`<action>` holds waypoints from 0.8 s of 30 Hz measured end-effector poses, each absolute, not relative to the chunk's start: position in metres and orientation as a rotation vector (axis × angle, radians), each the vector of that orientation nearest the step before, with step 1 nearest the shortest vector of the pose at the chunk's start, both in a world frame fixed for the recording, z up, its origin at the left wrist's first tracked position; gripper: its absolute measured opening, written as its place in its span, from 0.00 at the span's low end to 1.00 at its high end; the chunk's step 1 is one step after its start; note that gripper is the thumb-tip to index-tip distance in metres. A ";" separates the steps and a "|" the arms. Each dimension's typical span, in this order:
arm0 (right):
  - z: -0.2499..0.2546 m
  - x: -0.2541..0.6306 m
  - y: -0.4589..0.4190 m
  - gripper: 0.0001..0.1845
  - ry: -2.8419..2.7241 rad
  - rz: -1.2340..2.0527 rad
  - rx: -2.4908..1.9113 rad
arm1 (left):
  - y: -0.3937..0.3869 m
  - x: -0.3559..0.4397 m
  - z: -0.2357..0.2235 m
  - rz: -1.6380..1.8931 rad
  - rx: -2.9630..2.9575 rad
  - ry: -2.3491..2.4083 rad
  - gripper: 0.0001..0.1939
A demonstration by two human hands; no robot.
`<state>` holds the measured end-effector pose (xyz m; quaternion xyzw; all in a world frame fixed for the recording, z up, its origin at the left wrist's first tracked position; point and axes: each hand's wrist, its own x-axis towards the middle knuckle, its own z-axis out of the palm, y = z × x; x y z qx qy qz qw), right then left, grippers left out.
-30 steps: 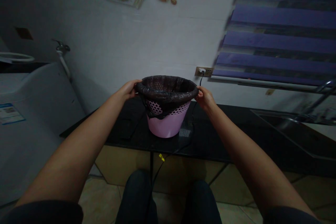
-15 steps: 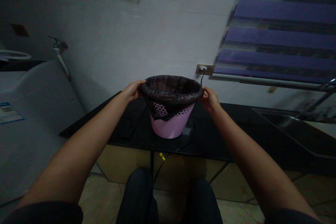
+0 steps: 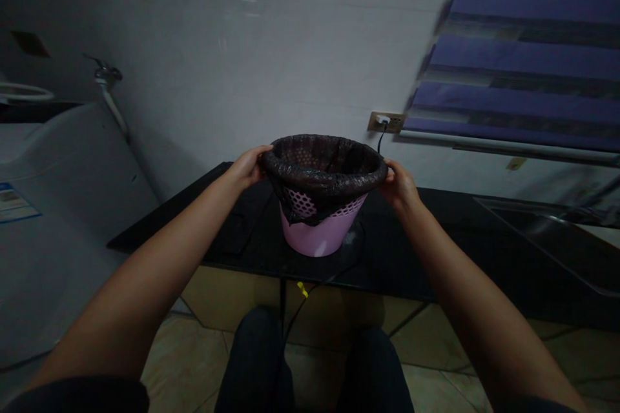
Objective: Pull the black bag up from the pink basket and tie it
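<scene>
A pink trash can (image 3: pixel 320 239) with a band of holes below its rim is upright over the dark counter, in the middle of the view. A black plastic bag (image 3: pixel 324 184) lines it and is folded over the rim, hanging down lower at the front left. My left hand (image 3: pixel 249 166) grips the bag-covered rim on the left side. On the opposite side my right hand (image 3: pixel 400 184) is closed on the rim, its fingers partly hidden. Whether the can's base touches the counter I cannot tell.
The dark counter (image 3: pixel 411 258) runs across, with a sink (image 3: pixel 542 232) at right. A white appliance (image 3: pixel 92 174) stands left. A plug sits in the wall socket (image 3: pixel 394 122); a black cable with a yellow tag (image 3: pixel 303 290) hangs over the front edge.
The trash can appears slightly larger and a little further right, with both hands still on its rim. The view has shifted slightly downward on the wall.
</scene>
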<state>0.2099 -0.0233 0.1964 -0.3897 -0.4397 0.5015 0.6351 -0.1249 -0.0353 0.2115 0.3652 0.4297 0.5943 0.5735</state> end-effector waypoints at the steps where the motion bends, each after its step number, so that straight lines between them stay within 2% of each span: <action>1: 0.197 0.210 -0.023 0.15 -0.984 1.155 -0.891 | -0.035 -0.125 0.211 1.398 0.859 1.004 0.06; 12: 0.201 0.212 -0.027 0.13 -1.012 1.210 -0.913 | -0.032 -0.121 0.204 1.440 0.869 0.960 0.11; 24: 0.206 0.209 -0.031 0.13 -0.932 1.258 -0.867 | -0.035 -0.112 0.202 1.502 0.839 0.931 0.09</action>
